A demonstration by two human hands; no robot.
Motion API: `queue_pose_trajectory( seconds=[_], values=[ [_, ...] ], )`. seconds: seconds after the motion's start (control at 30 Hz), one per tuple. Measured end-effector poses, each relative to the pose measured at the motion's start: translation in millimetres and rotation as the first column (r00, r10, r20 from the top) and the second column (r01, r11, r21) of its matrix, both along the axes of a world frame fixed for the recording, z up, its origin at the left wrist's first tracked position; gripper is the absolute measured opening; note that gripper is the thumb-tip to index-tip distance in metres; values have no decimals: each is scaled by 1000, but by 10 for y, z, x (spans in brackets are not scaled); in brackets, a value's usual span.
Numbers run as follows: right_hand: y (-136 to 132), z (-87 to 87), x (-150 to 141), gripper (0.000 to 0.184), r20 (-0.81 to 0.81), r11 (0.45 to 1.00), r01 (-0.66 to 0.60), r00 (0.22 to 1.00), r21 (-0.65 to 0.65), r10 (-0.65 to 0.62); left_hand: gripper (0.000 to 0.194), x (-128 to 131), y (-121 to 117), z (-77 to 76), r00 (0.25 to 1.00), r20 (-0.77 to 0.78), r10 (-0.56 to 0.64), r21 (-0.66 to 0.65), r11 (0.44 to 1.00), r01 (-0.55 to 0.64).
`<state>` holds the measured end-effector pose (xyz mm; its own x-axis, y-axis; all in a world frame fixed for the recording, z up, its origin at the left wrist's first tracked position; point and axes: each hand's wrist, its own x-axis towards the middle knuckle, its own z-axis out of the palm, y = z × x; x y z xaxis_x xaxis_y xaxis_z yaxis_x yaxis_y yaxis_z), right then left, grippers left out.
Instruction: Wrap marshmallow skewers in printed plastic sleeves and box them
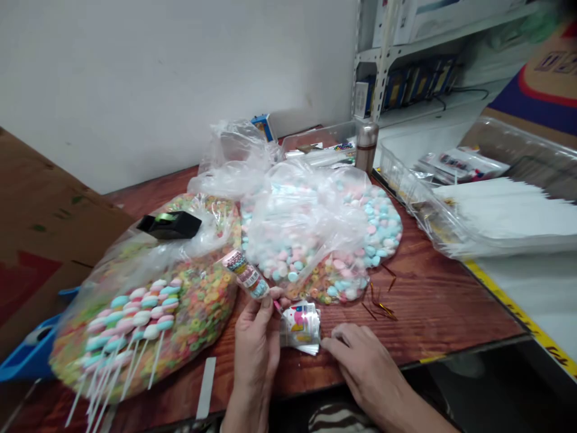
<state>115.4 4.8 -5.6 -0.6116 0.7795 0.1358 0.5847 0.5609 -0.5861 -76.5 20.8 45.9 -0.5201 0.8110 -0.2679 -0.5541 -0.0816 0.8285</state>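
My left hand (260, 334) is closed around the lower end of a small clear printed candy packet (247, 275), tilted up to the left. Its filling is hard to make out behind the print; something pink shows by the fingers. Just right of that hand lies a stack of silvery printed wrappers (301, 325) on the wooden table (433, 307). Beside the stack's right edge rests my right hand (360, 355), its fingers loosely bent and slightly apart, with nothing visible in them. Several marshmallow skewers (130, 316) with white sticks lie on a bag of ring candies (211, 294) at left.
A black tape dispenser (170, 225) sits on the ring-candy bag. Behind my hands are large bags of pastel marshmallows (288, 240). Gold twist ties (381, 304) lie to the right, near a clear plastic bin (415, 210). A cardboard box (54, 222) and blue tray (31, 355) stand left.
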Motion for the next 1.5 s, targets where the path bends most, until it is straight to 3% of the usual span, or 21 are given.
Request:
queue_pose_trajectory(
  seconds=[0.13, 0.3, 0.47, 0.53, 0.6, 0.7, 0.77, 0.83, 0.93, 1.17, 1.27, 1.33, 1.4, 1.5],
  values=[
    [126, -132, -61, 20, 77, 991, -71, 995, 117, 62, 23, -33, -68, -23, 1000, 19, -1, -8, 1000, 1],
    [205, -203, -77, 9, 48, 986, -138, 990, 93, 134, 23, -61, -97, -56, 999, 34, -8, -18, 1000, 9],
    [192, -144, 19, 14, -63, 998, -50, 997, 31, 52, 23, -83, -120, -52, 999, 8, -42, -33, 999, 42],
    [153, -57, 86, 17, -134, 998, 20, 991, -54, -27, 18, -59, -128, -37, 986, -122, -115, -75, 991, 106],
    [80, 56, 113, 19, -282, 971, 87, 948, -222, -149, 11, 13, -125, -18, 883, -412, -222, -141, 974, 179],
    [-51, 195, 27, 19, -520, 885, 117, 772, -450, -367, 16, 204, -93, -25, 513, -807, -293, -193, 951, 240],
    [-95, 227, -83, 19, -589, 852, 131, 669, -508, -454, 24, 344, -68, -79, 308, -907, -286, -204, 940, 272],
    [-76, 203, -179, 18, -605, 824, 167, 602, -542, -520, 25, 455, -53, -165, 164, -943, -289, -235, 929, 285],
    [32, 110, -225, 20, -570, 789, 193, 595, -583, -567, 19, 551, -69, -290, 71, -972, -223, -199, 948, 249],
    [182, -1, -126, 24, -514, 734, 178, 607, -655, -606, 27, 658, -153, -359, 193, -975, -112, -78, 981, 176],
    [192, 1, -117, 22, -517, 756, 195, 622, -625, -588, 25, 667, -136, -326, 201, -970, -137, -91, 971, 221],
    [188, -20, -111, 19, -506, 791, 260, 650, -554, -567, 22, 661, -107, -291, 256, -944, -207, -130, 949, 289],
    [174, -64, -99, 17, -494, 827, 348, 674, -442, -548, 17, 661, -67, -262, 409, -859, -308, -178, 928, 327],
    [150, -143, -81, 21, -491, 851, 433, 695, -299, -526, 9, 677, -1, -253, 736, -518, -435, -223, 900, 375]
  ],
)
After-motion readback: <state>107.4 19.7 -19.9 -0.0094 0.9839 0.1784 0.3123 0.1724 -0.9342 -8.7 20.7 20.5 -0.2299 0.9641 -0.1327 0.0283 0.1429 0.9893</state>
